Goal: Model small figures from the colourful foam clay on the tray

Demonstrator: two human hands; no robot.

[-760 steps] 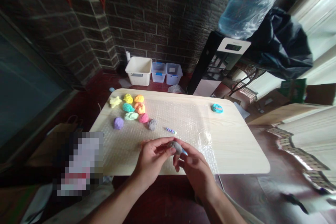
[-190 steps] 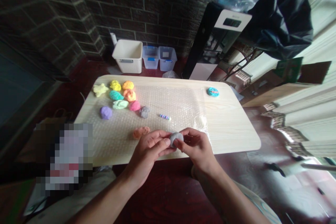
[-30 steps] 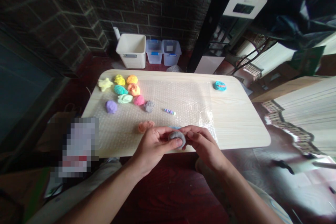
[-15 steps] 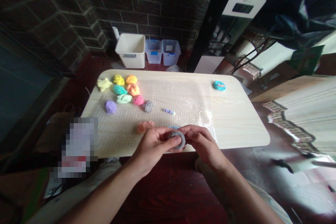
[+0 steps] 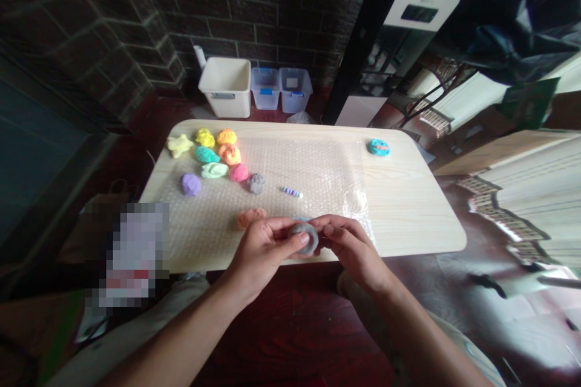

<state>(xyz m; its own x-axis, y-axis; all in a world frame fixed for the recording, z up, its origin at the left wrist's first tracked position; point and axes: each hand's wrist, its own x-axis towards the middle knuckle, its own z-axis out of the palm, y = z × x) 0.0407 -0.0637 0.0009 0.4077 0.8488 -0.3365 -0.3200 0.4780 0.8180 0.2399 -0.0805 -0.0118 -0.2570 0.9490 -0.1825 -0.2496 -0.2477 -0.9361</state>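
A round, flattened piece of grey modelling clay point(image 5: 311, 243) is held above the table's near edge. My left hand point(image 5: 265, 248) is closed on it, with the thumb pressed flat across its face and the fingers behind. My right hand point(image 5: 351, 248) pinches at the disc's right edge, its fingertips partly hidden. Something blue point(image 5: 301, 219) shows just behind the disc, mostly covered by my hands. Beside my left fingers lies a salmon-coloured clay lump point(image 5: 249, 217). A short striped, beaded stick point(image 5: 292, 192) rests farther back on the bubble wrap.
Bubble wrap point(image 5: 308, 160) covers much of the pale table point(image 5: 408, 205). Several coloured clay lumps, including a purple one point(image 5: 191, 184) and a grey one point(image 5: 256, 183), sit at the left. A blue clay piece point(image 5: 378, 147) lies far right. Bins point(image 5: 226, 81) stand beyond the table.
The grey clay disc has shifted slightly left and up, and my left thumb has slid a little across it. Both hands keep their grip.
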